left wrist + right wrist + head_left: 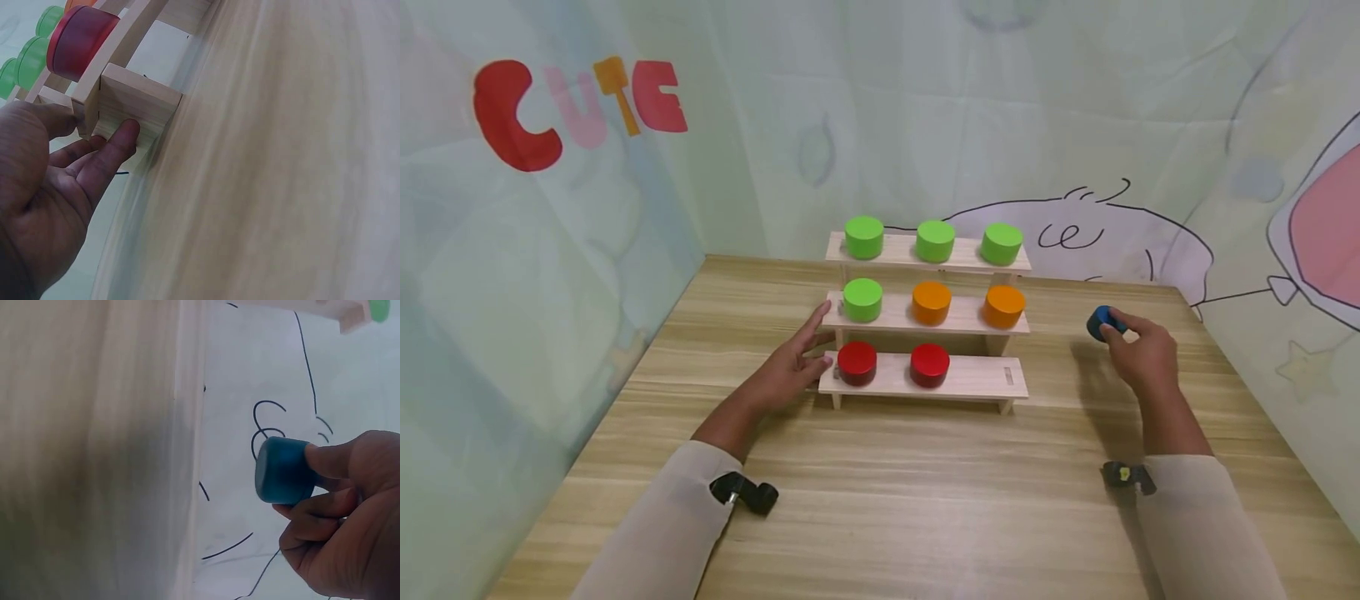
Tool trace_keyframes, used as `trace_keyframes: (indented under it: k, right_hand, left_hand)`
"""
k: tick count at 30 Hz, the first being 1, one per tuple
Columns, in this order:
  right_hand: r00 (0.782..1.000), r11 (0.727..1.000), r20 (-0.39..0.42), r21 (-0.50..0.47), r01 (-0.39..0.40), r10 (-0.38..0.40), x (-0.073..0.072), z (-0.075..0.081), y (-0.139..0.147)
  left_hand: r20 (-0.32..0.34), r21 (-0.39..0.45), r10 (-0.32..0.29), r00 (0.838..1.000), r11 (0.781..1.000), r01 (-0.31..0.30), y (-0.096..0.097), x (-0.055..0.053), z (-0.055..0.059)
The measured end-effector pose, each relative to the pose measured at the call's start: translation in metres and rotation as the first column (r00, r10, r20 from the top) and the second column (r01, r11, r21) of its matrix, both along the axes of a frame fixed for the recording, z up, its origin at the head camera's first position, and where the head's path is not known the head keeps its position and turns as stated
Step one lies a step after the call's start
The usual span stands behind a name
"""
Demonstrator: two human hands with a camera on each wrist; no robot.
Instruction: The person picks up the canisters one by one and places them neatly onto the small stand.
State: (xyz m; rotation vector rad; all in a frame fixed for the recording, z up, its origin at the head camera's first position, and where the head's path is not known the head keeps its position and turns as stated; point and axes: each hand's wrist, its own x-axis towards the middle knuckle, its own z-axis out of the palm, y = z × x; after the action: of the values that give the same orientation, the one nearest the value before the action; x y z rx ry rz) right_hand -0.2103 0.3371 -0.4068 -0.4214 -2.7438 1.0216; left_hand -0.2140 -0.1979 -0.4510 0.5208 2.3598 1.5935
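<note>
A three-step wooden rack (973, 374) stands on the table. My left hand (790, 360) holds its left end, with thumb and fingers touching the plank end and leg (134, 103) in the left wrist view. My right hand (1146, 354) pinches a blue round block (1101, 322) between thumb and fingers, to the right of the rack and apart from it. Two red round blocks, one left (857, 364) and one in the middle (929, 366), sit on the bottom step; its right end is bare. The middle step carries one green block (862, 301) and two orange blocks (931, 303).
Three green blocks, including a middle one (935, 242), stand on the top step. Behind the wooden table (880, 500) hangs a printed cloth backdrop (880, 125), which also covers the left and right sides.
</note>
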Motion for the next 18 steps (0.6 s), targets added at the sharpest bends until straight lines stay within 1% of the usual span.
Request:
trace_keyframes:
  k: [7, 14, 18]
  right_hand:
    - [0.993, 1.0, -0.119, -0.004, 0.006, -0.007, 0.005, 0.007, -0.013]
    - [0.98, 1.0, -0.198, 0.001, -0.004, 0.004, 0.012, 0.016, -0.022]
    - [0.975, 1.0, -0.223, -0.01, -0.012, 0.009, 0.016, 0.023, -0.029]
  left_hand:
    - [-0.004, 0.003, -0.004, 1.0, 1.0, 0.004, 0.0, -0.001, 0.0]
    - [-0.001, 0.011, -0.007, 1.0, 1.0, 0.007, 0.001, -0.003, -0.001]
    - [-0.002, 0.007, -0.004, 1.0, 1.0, 0.004, 0.0, -0.003, -0.002]
